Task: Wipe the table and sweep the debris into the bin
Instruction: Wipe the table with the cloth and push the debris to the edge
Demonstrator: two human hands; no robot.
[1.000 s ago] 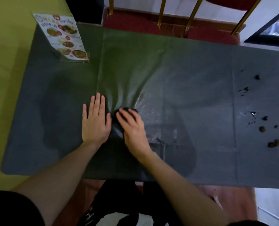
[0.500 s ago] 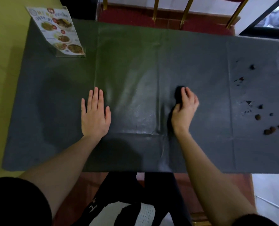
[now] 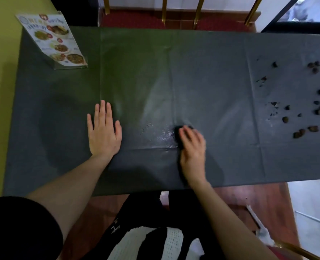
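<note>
A dark green cover lies over the table [image 3: 211, 72]. My left hand [image 3: 103, 131] rests flat on it, fingers straight, left of centre. My right hand [image 3: 192, 145] presses a small dark cloth [image 3: 178, 131] onto the cover near the front middle; most of the cloth is hidden under the fingers. A wet shiny patch [image 3: 163, 136] lies just left of the cloth. Several brown lumps of debris [image 3: 298, 134] and dark smears [image 3: 262, 79] are scattered at the right end. No bin is in view.
A slanted acrylic menu stand [image 3: 54, 40] sits at the table's far left corner. Gold chair legs [image 3: 198, 12] over red carpet stand beyond the far edge. A yellow wall runs along the left. My dark-clothed legs are below the near edge.
My right hand carried the cloth from beside the left hand out to the right, then back toward the near edge, leaving a wet streak. The left hand stayed flat in place.
</note>
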